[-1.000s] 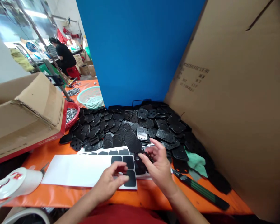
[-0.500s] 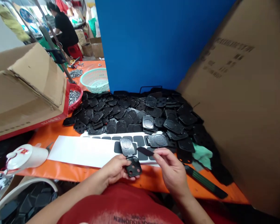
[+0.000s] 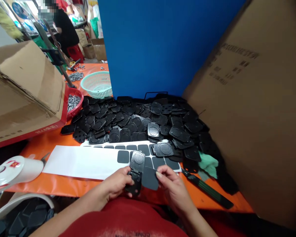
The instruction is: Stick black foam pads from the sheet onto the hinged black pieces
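Note:
My left hand (image 3: 119, 182) is closed on a black hinged plastic plate (image 3: 138, 159), whose upper leaf has a ribbed oval and whose lower leaf has holes. Between thumb and fingers, my right hand (image 3: 171, 184) pinches a dark grey rounded-square pad (image 3: 149, 178) by its right edge. The pad is beside the plate, close to its lower leaf; whether they touch I cannot tell. Behind my hands lies a white backing sheet (image 3: 98, 164) with several grey pads on its right part. Another hinged plate (image 3: 162, 149) rests on the sheets.
A heap of black plates (image 3: 128, 115) spans the back. Cardboard boxes stand left (image 3: 27, 85) and right (image 3: 249, 115). A green-handled tool (image 3: 209, 191), a green cloth (image 3: 208, 164), a white lidded cup (image 3: 21, 171) and a red bowl of metal parts (image 3: 74, 103) surround the work. A person (image 3: 65, 29) sits behind.
My right hand has brought the pad down and left, turning its flat face into view. The plate in my left hand has become more upright. The camera view has shifted slightly.

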Demonstrator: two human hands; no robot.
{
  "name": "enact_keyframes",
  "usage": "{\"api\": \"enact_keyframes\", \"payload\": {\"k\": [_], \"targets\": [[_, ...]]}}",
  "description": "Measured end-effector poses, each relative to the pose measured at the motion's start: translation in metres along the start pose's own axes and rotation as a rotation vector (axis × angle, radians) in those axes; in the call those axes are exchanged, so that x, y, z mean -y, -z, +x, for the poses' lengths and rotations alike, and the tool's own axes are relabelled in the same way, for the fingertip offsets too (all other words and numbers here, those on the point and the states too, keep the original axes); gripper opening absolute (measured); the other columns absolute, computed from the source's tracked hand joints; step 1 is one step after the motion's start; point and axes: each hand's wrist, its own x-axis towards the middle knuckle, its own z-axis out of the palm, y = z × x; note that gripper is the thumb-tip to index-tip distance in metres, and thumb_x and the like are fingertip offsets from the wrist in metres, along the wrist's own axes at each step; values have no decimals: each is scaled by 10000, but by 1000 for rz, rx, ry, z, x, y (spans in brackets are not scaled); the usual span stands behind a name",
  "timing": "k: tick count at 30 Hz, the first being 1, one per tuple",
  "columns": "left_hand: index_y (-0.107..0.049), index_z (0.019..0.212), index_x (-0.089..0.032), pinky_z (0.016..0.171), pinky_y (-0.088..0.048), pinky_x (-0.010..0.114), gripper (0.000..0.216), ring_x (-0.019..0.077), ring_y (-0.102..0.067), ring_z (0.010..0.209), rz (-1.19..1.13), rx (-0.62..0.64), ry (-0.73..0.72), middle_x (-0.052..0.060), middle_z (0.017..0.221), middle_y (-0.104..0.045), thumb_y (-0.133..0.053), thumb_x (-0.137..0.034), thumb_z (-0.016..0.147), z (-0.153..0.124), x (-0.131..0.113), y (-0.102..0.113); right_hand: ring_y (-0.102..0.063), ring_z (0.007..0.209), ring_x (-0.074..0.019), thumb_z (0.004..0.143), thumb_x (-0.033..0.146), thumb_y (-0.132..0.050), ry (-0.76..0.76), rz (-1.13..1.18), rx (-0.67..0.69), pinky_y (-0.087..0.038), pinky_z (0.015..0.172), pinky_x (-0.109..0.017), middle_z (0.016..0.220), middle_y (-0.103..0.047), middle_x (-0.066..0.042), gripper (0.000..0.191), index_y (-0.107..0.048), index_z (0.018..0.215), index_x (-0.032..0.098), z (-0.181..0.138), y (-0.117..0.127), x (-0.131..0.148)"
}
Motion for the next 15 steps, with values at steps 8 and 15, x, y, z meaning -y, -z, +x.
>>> {"api": "enact_keyframes", "payload": {"k": [8, 15], "targets": [[-571, 1140, -180, 644, -536, 393, 620, 223, -660, 669, -100, 64, 41, 63, 862, -695, -563, -46, 534, 5, 3, 0, -437, 546, -95, 695, 425, -801, -37, 110, -31, -345, 525, -224, 645, -509, 34, 307, -593, 756, 207, -4, -4, 3], [-594, 1098, -120, 722, -513, 355, 484, 223, -666, 745, -385, 185, 129, 113, 838, -689, -429, -537, 916, 7, -3, 0, -367, 528, -88, 735, 480, -757, -41, -60, 30, -292, 504, -216, 579, -450, 47, 326, -599, 750, 196, -1, -3, -12]]}}
